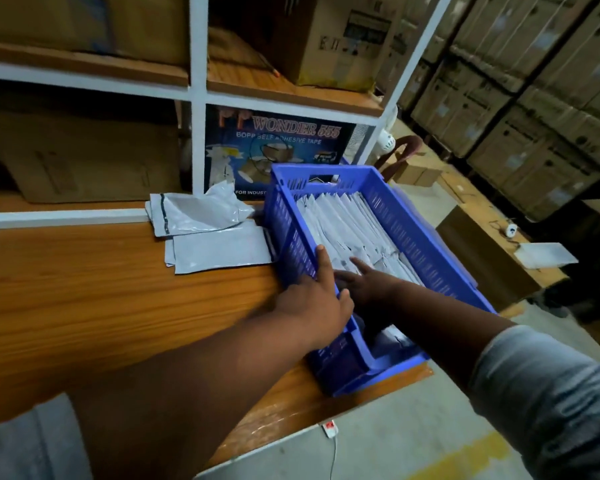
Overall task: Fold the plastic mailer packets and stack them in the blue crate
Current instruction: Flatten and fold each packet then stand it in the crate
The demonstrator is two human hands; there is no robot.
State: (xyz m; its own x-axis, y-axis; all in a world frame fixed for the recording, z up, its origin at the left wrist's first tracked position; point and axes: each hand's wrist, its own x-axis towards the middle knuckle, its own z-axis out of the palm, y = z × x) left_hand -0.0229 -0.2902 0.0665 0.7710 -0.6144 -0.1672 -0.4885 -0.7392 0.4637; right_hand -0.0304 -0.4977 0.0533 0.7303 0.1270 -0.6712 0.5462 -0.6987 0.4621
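The blue crate stands on the right end of the wooden counter, filled with a row of folded white mailer packets standing on edge. My left hand grips the crate's near left rim, thumb up along the wall. My right hand reaches inside the crate, fingers straight, touching the nearest folded packets. Several unfolded grey-white mailers lie in a loose pile on the counter just left of the crate.
The wooden counter stretches left of the crate. A white-framed shelf with cardboard boxes and a blue tape carton stands behind. Stacked cartons fill the right background; the floor drops off past the counter's right edge.
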